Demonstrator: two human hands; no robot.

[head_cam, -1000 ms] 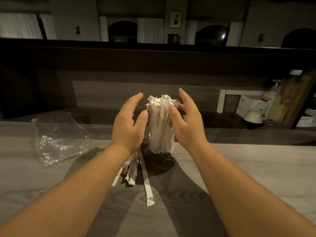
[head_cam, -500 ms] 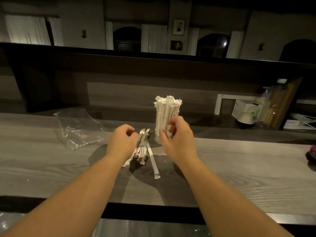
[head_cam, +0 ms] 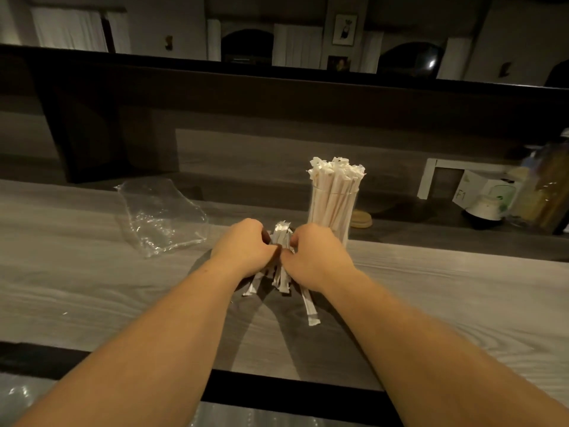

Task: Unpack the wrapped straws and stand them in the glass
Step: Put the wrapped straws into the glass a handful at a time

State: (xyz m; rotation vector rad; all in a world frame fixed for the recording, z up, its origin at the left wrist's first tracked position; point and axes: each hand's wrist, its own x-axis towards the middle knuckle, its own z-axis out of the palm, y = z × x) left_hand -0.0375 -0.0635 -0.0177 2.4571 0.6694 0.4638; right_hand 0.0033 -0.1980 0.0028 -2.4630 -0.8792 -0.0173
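2 hands [head_cam: 278,257] gather loose straws [head_cam: 281,274] between plastic bag [head_cam: 160,215] and glass [head_cam: 332,211].

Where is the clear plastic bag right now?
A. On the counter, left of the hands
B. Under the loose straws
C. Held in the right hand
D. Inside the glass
A: the plastic bag lies flat on the counter, left of the left hand and right hand, which both grip the loose straws beside the glass.
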